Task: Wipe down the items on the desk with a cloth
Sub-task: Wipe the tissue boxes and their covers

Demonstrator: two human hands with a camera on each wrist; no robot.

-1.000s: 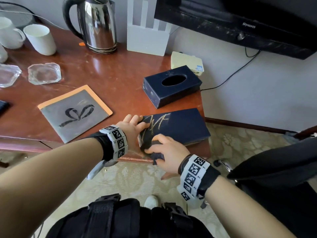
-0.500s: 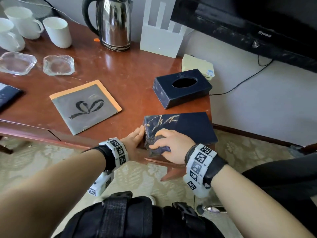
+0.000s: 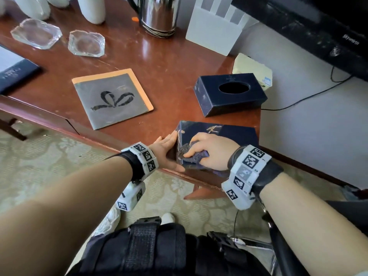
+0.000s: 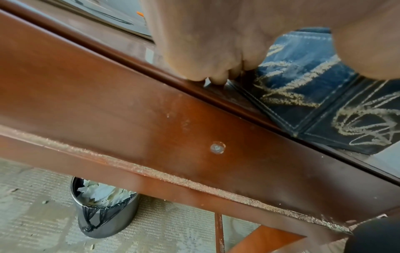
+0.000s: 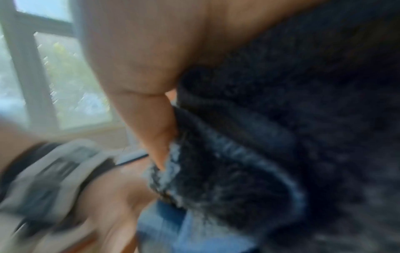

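Observation:
A dark blue folder [image 3: 237, 134] with gold scribbles lies at the front right corner of the desk [image 3: 159, 62]. My right hand [image 3: 209, 150] grips a bunched dark blue cloth [image 3: 192, 155] and presses it on the folder's near left corner. My left hand [image 3: 169, 148] lies flat against the folder's left edge, fingers straight, thumb along the near edge. In the left wrist view the left hand's fingertips [image 4: 216, 75] touch the desk beside the folder [image 4: 303, 89]. The right wrist view is blurred, filled by the cloth [image 5: 281, 137] under my thumb [image 5: 151, 111].
Behind the folder stands a dark blue tissue box [image 3: 229, 96]. A grey and orange booklet [image 3: 111, 98] lies mid-desk. Two glass ashtrays [image 3: 86, 43], white cups, a steel kettle [image 3: 159, 16] and a white holder [image 3: 213, 32] stand further back. A bin [image 4: 103, 208] stands under the desk.
My left hand slid off the folder's top to its left edge. My right hand keeps the cloth at the folder's near left corner. The head view moved closer to the desk.

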